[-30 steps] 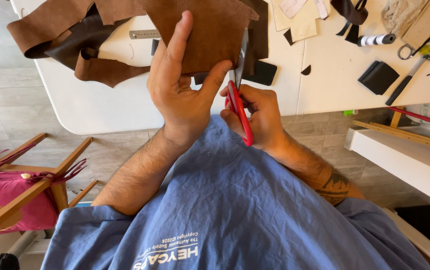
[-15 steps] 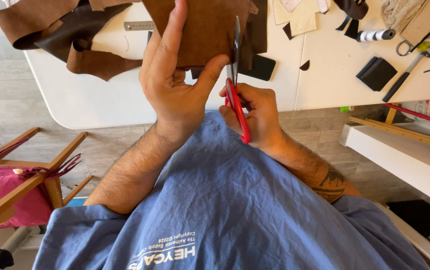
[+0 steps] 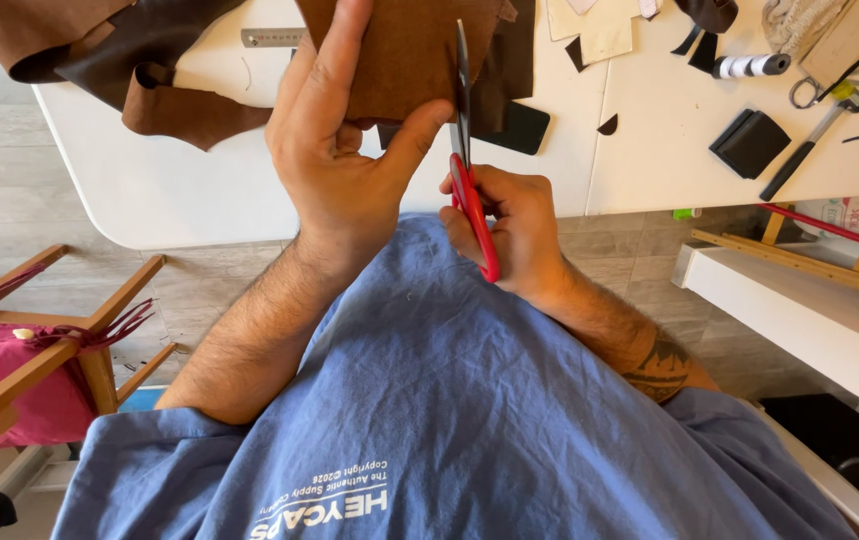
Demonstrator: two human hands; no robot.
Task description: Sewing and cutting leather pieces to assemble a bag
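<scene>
**Hand and Workpiece Status**

I read the left hand clamped on the flat brown leather piece, thumb in front, fingers extended up its face. The piece is held upright above the white bench. Just right of that thumb, the right hand is closed around the red handles of the steel-bladed scissors. The blades point upward, along the leather's right edge.
</scene>
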